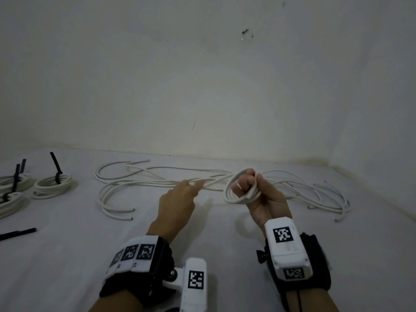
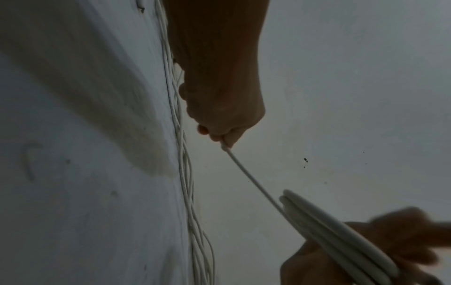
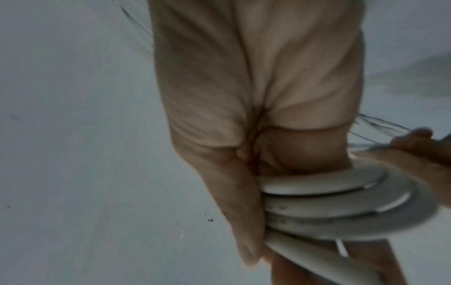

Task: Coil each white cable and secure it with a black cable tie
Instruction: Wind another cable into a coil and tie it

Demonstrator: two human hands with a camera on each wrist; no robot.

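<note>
While the right hand (image 1: 256,194) clamps the small, part-wound coil of white round cable (image 1: 238,190) above the white counter (image 1: 67,255), the left hand (image 1: 177,199) pinches its free strand taut, likely feeding the next loop.

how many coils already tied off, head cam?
3 tied coils, all far left on the white surface: one whole with its black tie sticking up, one behind it at the frame edge, one nearer, cut off. More may lie out of frame.
</note>
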